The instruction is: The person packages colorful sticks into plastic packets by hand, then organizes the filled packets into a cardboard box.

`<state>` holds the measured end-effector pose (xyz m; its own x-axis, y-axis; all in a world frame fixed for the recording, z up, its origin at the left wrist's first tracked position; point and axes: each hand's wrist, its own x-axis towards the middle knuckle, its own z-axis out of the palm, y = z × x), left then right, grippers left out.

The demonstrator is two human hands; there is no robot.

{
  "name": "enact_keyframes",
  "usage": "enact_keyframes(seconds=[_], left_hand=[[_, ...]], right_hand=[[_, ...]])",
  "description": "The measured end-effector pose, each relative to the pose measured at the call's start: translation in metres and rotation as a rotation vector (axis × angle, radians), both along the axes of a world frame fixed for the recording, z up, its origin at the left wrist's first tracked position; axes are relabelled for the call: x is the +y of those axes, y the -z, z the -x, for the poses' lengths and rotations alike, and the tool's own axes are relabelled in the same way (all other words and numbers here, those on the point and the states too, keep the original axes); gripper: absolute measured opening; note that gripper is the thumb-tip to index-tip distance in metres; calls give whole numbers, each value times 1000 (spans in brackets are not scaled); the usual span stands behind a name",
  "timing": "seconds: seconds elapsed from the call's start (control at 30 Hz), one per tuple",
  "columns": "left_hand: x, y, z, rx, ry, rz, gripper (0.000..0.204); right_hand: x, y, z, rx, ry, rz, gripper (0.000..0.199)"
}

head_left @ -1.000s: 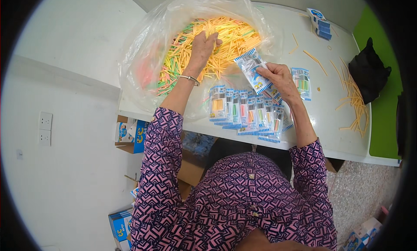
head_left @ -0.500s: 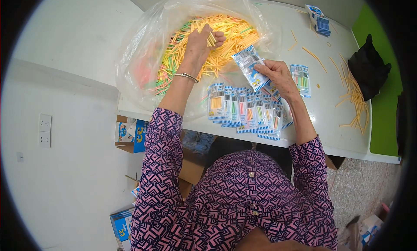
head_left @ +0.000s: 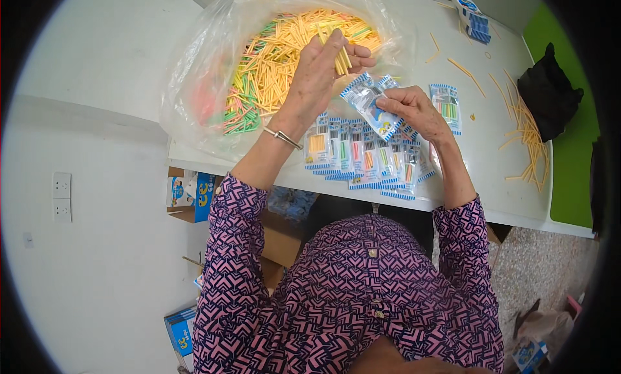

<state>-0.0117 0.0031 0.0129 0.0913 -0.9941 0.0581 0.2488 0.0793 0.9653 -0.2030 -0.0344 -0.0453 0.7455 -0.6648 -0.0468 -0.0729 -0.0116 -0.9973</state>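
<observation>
Several thin yellow sticks (head_left: 341,58) are gripped in my left hand (head_left: 318,73), between the thumb and the fingers. Behind that hand, a large clear plastic bag (head_left: 184,70) lies open, full of loose yellow, green and pink sticks (head_left: 278,67). My right hand (head_left: 417,112) pinches a small blue and white packet (head_left: 370,102) by its side, tilted just below the left hand's sticks. Under the packet, a fanned row of similar packets (head_left: 365,157) with coloured sticks showing lies along the table's near edge. One more packet (head_left: 446,109) rests right of my right hand.
Loose yellow sticks (head_left: 530,148) lie on the white table (head_left: 472,180) at the right, beside a black cloth bundle (head_left: 546,93). A stack of blue and white packets (head_left: 472,21) stands at the far right. Below the table's left edge is an open box (head_left: 191,193).
My left hand has come away from the bag's pile toward the right, carrying the sticks near the packet. My right hand has shifted only slightly with its packet.
</observation>
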Motion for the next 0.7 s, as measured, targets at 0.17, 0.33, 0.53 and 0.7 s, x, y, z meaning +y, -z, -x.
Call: enact_keyframes(seconds=[0.17,0.33,0.53,0.7], left_hand=[[7,7,5,-34,-23,19,31],[15,7,9,-29,11,3,34],[18,15,12,-50,-12,7,33],[19,17,12,23,-92,0,27]], right_hand=[[1,-2,5,-6,-43,-29,24],[1,11,7,-4,-35,-43,25],[-1,15,8,31,-81,13,25],[1,16,8,-76,-138,97,23]])
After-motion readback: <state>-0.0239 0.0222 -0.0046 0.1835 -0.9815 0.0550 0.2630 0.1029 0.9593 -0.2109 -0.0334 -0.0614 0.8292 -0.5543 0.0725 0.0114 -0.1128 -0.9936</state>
